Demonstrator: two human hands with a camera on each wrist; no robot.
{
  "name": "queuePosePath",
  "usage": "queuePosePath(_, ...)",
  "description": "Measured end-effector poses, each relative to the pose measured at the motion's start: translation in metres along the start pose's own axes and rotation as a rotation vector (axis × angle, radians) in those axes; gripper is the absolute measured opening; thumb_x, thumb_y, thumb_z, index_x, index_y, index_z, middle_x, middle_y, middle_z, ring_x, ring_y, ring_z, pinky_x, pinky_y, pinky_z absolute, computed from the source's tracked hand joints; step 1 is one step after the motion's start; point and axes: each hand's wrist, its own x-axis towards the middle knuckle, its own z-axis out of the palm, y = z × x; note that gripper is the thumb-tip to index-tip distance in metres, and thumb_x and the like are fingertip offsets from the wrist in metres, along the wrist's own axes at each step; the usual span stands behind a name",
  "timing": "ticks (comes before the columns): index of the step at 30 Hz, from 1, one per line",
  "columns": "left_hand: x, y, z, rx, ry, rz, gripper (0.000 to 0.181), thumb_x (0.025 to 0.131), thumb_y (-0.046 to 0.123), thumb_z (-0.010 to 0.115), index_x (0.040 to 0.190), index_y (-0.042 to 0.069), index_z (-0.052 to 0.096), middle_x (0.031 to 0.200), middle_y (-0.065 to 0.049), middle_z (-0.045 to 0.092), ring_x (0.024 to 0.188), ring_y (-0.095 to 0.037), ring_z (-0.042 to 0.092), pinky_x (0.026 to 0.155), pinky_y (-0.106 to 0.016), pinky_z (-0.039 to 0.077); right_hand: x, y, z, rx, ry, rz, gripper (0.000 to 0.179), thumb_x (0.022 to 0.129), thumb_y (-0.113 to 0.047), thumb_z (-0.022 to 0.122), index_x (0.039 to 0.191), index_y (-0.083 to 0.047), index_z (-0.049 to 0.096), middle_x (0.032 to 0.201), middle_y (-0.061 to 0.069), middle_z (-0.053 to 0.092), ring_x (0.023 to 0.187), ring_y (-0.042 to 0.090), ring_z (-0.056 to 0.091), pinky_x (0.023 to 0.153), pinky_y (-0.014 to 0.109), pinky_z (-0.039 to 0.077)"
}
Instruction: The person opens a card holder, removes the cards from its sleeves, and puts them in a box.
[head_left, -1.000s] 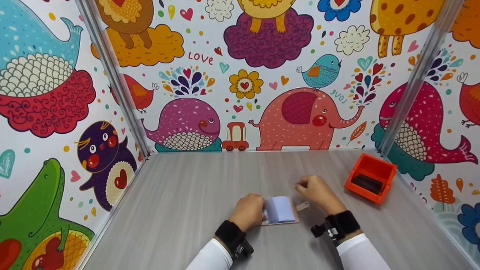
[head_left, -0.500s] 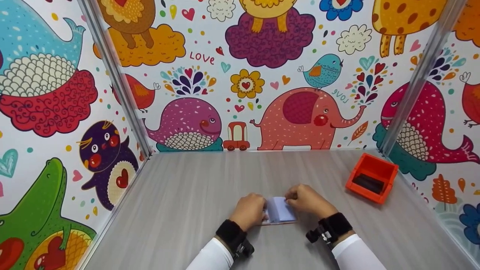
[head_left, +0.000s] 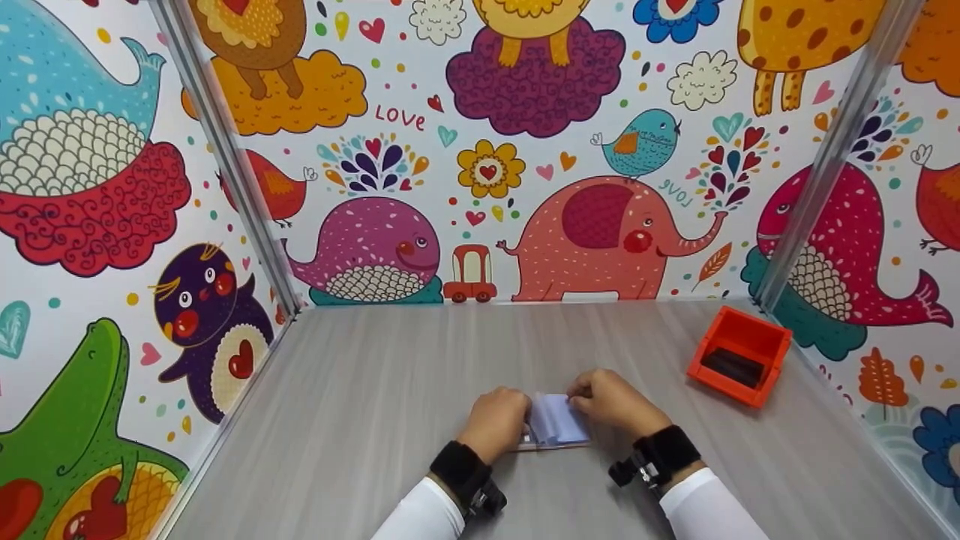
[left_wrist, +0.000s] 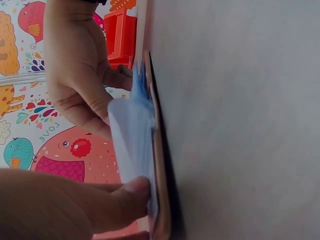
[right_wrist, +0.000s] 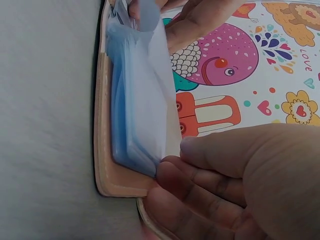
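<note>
A small card holder (head_left: 562, 421) lies opened out on the table, with a tan cover (right_wrist: 103, 170) and a stack of clear bluish plastic sleeves (right_wrist: 142, 95). My left hand (head_left: 495, 424) grips its left side; in the left wrist view the thumb (left_wrist: 136, 186) presses on the sleeves near the fold. At the opposite edge, my right hand (head_left: 619, 399) pinches the sleeves' outer corner with curled fingers (right_wrist: 172, 177). Part of the closing strap (right_wrist: 150, 220) shows below those fingers. Some sleeves near the fold stand up and bend. The holder's left part is hidden by my left hand.
An orange bin (head_left: 739, 356) with dark objects inside stands at the table's back right. Printed cartoon walls (head_left: 480, 150) enclose the grey table (head_left: 375, 375) at the back and both sides, with metal posts at the corners.
My right hand has come down and left from beyond the strap to the sleeves' right edge, covering the strap in the head view. Near the fold, sleeves have lifted. My left hand stays put.
</note>
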Motion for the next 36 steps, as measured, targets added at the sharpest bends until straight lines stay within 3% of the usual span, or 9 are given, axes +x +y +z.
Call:
queuePosePath(7, 0.000, -0.004, 0.005, -0.055, 0.050, 0.039, 0.021, 0.072, 0.016, 0.098, 0.074, 0.016, 0.078, 0.077, 0.000, 0.079, 0.072, -0.022, 0.074, 0.066, -0.039, 0.059, 0.000, -0.003, 0.001, 0.003, 0.000, 0.017, 0.007, 0.096, -0.003, 0.082, 0.101, -0.003, 0.086, 0.095, 0.006, 0.083, 0.084, 0.013, 0.070, 0.081, 0.038, 0.063)
queuePosePath(8, 0.003, -0.012, 0.018, -0.060, 0.074, 0.060, 0.021, 0.073, 0.019, 0.098, 0.074, 0.017, 0.077, 0.077, 0.001, 0.078, 0.072, -0.021, 0.074, 0.066, -0.039, 0.058, 0.000, -0.004, 0.001, -0.001, -0.001, 0.020, 0.007, 0.097, -0.005, 0.083, 0.102, -0.003, 0.087, 0.095, 0.005, 0.083, 0.084, 0.013, 0.070, 0.081, 0.038, 0.063)
queuePosePath(11, 0.003, -0.013, 0.020, -0.080, 0.094, 0.083, 0.020, 0.072, 0.016, 0.097, 0.073, 0.017, 0.077, 0.075, 0.002, 0.078, 0.070, -0.021, 0.072, 0.065, -0.040, 0.057, 0.000, -0.007, 0.002, 0.010, -0.007, 0.037, 0.007, 0.099, -0.010, 0.083, 0.103, -0.005, 0.087, 0.096, 0.003, 0.082, 0.084, 0.013, 0.069, 0.078, 0.036, 0.063)
queuePosePath(14, 0.003, -0.012, 0.019, -0.061, 0.079, 0.083, 0.018, 0.074, 0.016, 0.096, 0.073, 0.018, 0.078, 0.075, 0.003, 0.078, 0.070, -0.021, 0.073, 0.065, -0.039, 0.057, 0.001, -0.013, 0.002, 0.041, -0.015, 0.033, 0.011, 0.102, -0.018, 0.083, 0.105, -0.008, 0.087, 0.097, 0.001, 0.082, 0.084, 0.012, 0.069, 0.076, 0.032, 0.061)
queuePosePath(15, 0.000, -0.004, 0.005, -0.059, 0.054, 0.067, 0.018, 0.073, 0.012, 0.096, 0.074, 0.017, 0.079, 0.075, 0.003, 0.078, 0.070, -0.021, 0.073, 0.065, -0.038, 0.057, 0.001, -0.015, 0.002, 0.056, -0.018, 0.014, 0.013, 0.102, -0.019, 0.084, 0.106, -0.007, 0.087, 0.096, 0.002, 0.082, 0.084, 0.013, 0.069, 0.075, 0.031, 0.060)
queuePosePath(18, 0.001, -0.002, 0.003, -0.032, 0.040, 0.054, 0.018, 0.075, 0.014, 0.097, 0.074, 0.019, 0.080, 0.075, 0.005, 0.078, 0.069, -0.018, 0.073, 0.064, -0.036, 0.057, 0.002, -0.025, 0.002, 0.101, -0.037, -0.062, 0.023, 0.099, -0.023, 0.088, 0.109, -0.003, 0.085, 0.098, 0.006, 0.084, 0.086, 0.016, 0.073, 0.073, 0.027, 0.059)
queuePosePath(27, 0.002, 0.000, 0.001, -0.043, 0.028, 0.040, 0.015, 0.074, 0.009, 0.096, 0.075, 0.017, 0.083, 0.075, 0.005, 0.079, 0.066, -0.016, 0.069, 0.063, -0.033, 0.055, 0.001, -0.040, 0.000, 0.115, -0.097, -0.132, 0.036, 0.081, -0.007, 0.096, 0.112, 0.006, 0.082, 0.105, 0.017, 0.083, 0.089, 0.035, 0.082, 0.075, 0.026, 0.062)
queuePosePath(32, 0.002, 0.002, 0.000, -0.063, 0.031, 0.012, 0.022, 0.078, 0.001, 0.086, 0.070, 0.015, 0.071, 0.072, 0.002, 0.074, 0.064, -0.018, 0.066, 0.063, -0.037, 0.055, 0.001, -0.039, -0.001, 0.085, -0.065, -0.140, 0.031, 0.079, 0.006, 0.083, 0.110, 0.007, 0.081, 0.097, 0.015, 0.082, 0.082, 0.024, 0.079, 0.072, 0.026, 0.060)
queuePosePath(36, 0.001, 0.002, 0.000, -0.079, 0.025, 0.003, 0.025, 0.078, 0.001, 0.086, 0.069, 0.015, 0.067, 0.071, 0.002, 0.072, 0.064, -0.018, 0.064, 0.063, -0.037, 0.054, 0.002, -0.036, -0.001, 0.065, -0.018, -0.049, 0.035, 0.080, 0.009, 0.083, 0.115, 0.007, 0.080, 0.091, 0.011, 0.080, 0.079, 0.015, 0.070, 0.068, 0.026, 0.056)
